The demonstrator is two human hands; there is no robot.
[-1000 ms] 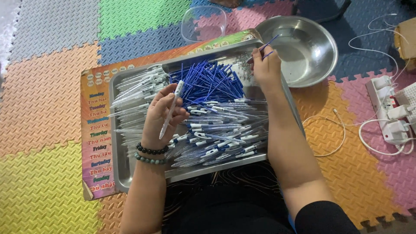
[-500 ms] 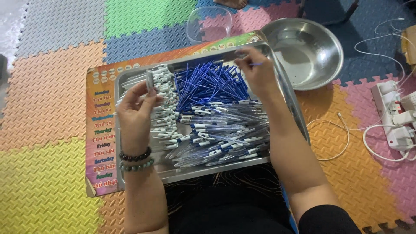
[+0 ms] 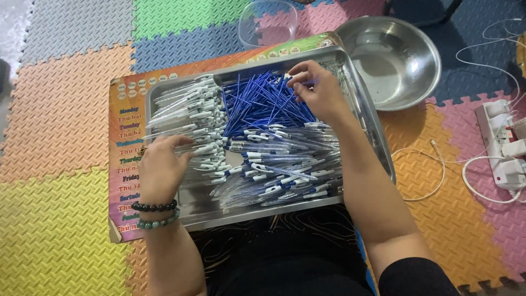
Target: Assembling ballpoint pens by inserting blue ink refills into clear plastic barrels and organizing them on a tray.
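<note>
A metal tray [image 3: 375, 133] rests on my lap. It holds a pile of clear pen barrels [image 3: 189, 107] on the left, loose blue refills [image 3: 262, 103] at the top middle, and several assembled pens [image 3: 287, 164] in front. My left hand [image 3: 160, 169], with two bead bracelets on the wrist, lies on the left pile with its fingers curled round a clear barrel. My right hand [image 3: 319, 90] reaches into the refills, with thumb and fingertips pinched on a blue refill.
A colourful printed chart [image 3: 125, 143] lies under the tray on foam floor tiles [image 3: 60, 109]. A steel bowl [image 3: 395, 59] sits at the tray's far right corner, and a clear plastic bowl [image 3: 268, 22] sits behind it. A power strip [image 3: 501, 140] and white cables [image 3: 438, 164] lie to the right.
My right hand came back from the steel bowl to the blue refills. My left hand, which held a pen above the tray, moved left and down onto the clear barrels.
</note>
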